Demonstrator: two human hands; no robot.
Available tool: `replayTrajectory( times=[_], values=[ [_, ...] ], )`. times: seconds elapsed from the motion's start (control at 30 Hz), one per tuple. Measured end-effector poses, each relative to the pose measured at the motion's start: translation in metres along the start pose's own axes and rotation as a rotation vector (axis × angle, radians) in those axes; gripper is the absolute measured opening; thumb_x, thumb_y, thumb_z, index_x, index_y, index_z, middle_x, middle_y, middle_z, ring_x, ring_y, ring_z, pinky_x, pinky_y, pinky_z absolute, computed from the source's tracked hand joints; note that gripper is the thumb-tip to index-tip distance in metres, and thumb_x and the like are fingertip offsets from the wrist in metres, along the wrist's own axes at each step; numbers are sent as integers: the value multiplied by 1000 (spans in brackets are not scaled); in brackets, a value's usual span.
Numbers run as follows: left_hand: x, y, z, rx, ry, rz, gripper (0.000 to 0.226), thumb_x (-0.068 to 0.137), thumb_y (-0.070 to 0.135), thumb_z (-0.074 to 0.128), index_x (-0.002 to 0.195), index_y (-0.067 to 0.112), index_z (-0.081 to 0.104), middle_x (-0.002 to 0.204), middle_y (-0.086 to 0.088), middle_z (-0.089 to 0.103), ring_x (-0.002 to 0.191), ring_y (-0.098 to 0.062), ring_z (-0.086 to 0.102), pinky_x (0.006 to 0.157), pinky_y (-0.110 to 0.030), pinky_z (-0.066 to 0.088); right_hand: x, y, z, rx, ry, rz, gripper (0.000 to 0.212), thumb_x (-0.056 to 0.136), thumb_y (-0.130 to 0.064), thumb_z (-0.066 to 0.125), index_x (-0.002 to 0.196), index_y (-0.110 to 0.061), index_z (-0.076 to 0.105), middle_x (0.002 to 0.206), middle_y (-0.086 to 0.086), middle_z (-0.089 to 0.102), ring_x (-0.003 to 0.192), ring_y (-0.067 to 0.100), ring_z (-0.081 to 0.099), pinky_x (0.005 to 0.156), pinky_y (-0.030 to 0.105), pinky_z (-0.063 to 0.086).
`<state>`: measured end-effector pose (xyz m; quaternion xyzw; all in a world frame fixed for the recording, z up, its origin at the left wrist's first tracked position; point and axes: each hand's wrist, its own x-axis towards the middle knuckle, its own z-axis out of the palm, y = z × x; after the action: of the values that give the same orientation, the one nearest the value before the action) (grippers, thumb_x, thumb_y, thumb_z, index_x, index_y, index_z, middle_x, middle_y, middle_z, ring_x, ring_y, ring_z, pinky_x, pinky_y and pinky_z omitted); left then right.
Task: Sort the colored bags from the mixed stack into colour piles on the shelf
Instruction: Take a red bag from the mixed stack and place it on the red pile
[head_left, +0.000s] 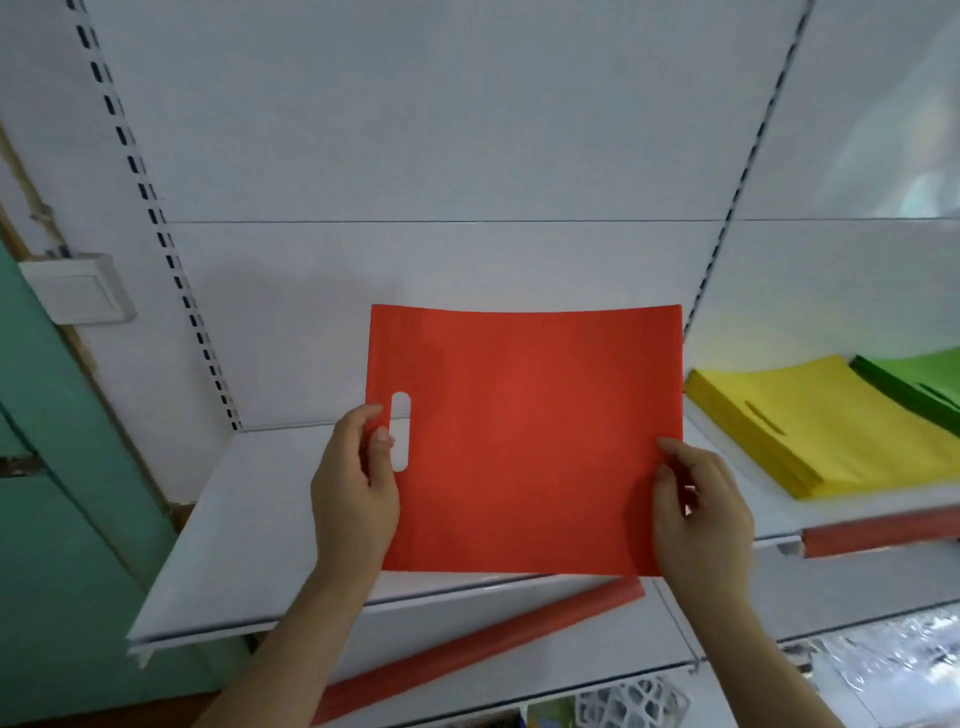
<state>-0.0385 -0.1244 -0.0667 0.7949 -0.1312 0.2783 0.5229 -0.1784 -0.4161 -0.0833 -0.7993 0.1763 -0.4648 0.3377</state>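
The red bag (524, 441) at the centre of the frame looks like thin, matt, non-woven cloth, flat and uncreased (its slot handle is cleanly cut). The yellow pile (826, 426) and green pile (919, 379) at the right edge share that dull, fibrous finish. The shelf (249, 519) is smooth white painted metal with a soft sheen, as is the back panel (441, 156). The red price strip (467, 649) at lower centre looks like glossy plastic.

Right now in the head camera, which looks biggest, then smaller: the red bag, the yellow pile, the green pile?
1. red bag, though it is held nearest the camera.
2. yellow pile.
3. green pile, partly cut off, so unsure.
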Motion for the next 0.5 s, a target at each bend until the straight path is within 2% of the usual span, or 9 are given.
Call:
replayTrajectory(
  times=[0.03, 0.1, 0.23, 0.37, 0.43, 0.5],
  values=[
    [-5, 9, 11, -2, -9, 28, 23, 109, 27, 49, 129, 24, 60, 113, 10, 70, 100, -4, 66, 88, -22, 53, 2, 7, -13, -10, 15, -12, 31, 99, -3, 62, 123, -21, 70, 115, -7, 66, 97, 19, 66, 83, 51, 57],
    [-16, 29, 36, -18, -43, 54, 23, 110, 26, 46, 127, 22, 62, 115, 10, 69, 102, -4, 64, 89, -22, 52, 7, 22, -43, -40, 48, -39, 33, 99, -2, 62, 126, -19, 70, 116, -6, 66, 100, 20, 66, 84, 52, 56],
    [-48, 83, 98, -55, -172, 79, 31, 109, 24, 40, 133, 27, 60, 120, 17, 63, 109, 0, 62, 90, -8, 43, 13, 65, -121, -104, 89, -31, 36, 99, -16, 54, 132, -23, 67, 119, -10, 64, 101, 16, 63, 87, 38, 53],
    [-92, 144, 167, -106, -242, 108, 31, 109, 16, 46, 133, 29, 60, 126, 19, 62, 112, 16, 54, 93, -3, 38, 23, 118, -215, -201, 142, -5, 45, 97, -18, 51, 140, -25, 61, 120, -11, 60, 98, 12, 60, 84, 31, 49],
    [-116, 176, 205, -115, -286, 122, 31, 109, 18, 46, 135, 29, 60, 128, 20, 61, 112, 11, 53, 95, -9, 38, 26, 147, -263, -259, 167, 10, 46, 99, -13, 52, 142, -26, 59, 118, -11, 59, 94, 11, 58, 80, 32, 49],
    [-142, 209, 242, -130, -330, 146, 31, 110, 21, 45, 137, 30, 59, 126, 22, 59, 112, 7, 52, 92, -8, 35, 27, 174, -308, -320, 193, 33, 48, 99, -9, 53, 144, -26, 58, 118, -9, 58, 94, 12, 58, 77, 35, 49]
  ],
)
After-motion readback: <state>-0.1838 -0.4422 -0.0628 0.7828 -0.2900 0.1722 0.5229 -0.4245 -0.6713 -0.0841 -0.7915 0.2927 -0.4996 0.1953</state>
